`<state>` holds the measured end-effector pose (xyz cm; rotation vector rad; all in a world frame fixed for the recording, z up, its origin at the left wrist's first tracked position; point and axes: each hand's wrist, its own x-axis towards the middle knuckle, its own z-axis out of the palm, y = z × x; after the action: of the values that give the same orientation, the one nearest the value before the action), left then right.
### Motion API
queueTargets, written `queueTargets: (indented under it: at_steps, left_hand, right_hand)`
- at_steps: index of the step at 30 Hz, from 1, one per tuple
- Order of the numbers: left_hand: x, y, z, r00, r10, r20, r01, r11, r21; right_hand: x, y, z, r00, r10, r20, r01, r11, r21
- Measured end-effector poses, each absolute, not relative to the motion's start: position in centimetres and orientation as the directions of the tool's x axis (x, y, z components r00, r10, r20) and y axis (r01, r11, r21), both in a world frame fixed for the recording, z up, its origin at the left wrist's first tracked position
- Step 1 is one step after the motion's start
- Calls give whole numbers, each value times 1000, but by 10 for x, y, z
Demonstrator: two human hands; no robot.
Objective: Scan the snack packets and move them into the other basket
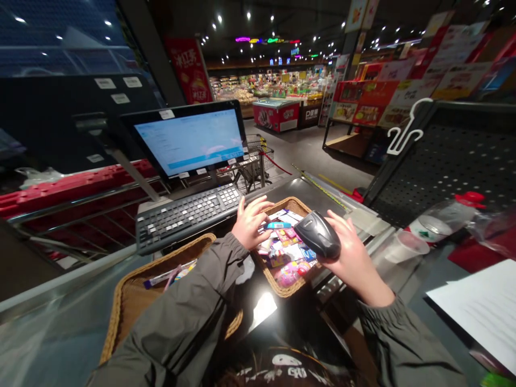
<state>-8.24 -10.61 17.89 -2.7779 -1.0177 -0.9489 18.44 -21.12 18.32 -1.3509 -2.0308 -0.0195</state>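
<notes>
My right hand is wrapped around a black handheld barcode scanner, its head pointing left over a wicker basket. My left hand reaches over the basket's left rim. Between its fingers and thumb is one end of a small, flat blue item with a white barcode label facing up. Scanner and label are a short gap apart. Below them, small colourful packets fill the basket, with a pink packaged item at the near end.
A second wicker basket with a few pen-like items lies at left. Behind stand a keyboard and a lit monitor. On the right are a clear cup, a red-capped bottle and paper sheets.
</notes>
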Motion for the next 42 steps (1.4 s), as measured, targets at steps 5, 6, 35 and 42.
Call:
queueTargets:
  at_steps: [5,6,35,42]
  left_hand:
    - [-143,-143,221,457,552,697,677,-725,130]
    - [-155,-150,227,433,547,716,695,-709,122]
    - [-336,-270,227,149,651,744,930,-348,118]
    - [-347,-271,198,174,782,598,926,-337,172]
  right_hand:
    - [144,-218,212,-389,703,595,754,614,-232]
    - [135,-219,217,-419,685,596,737,640,-217]
    - [-27,-240,243,-743,403,535,397,908,-132]
    - [-31,-241,225,-753,478,451,444,876,-188]
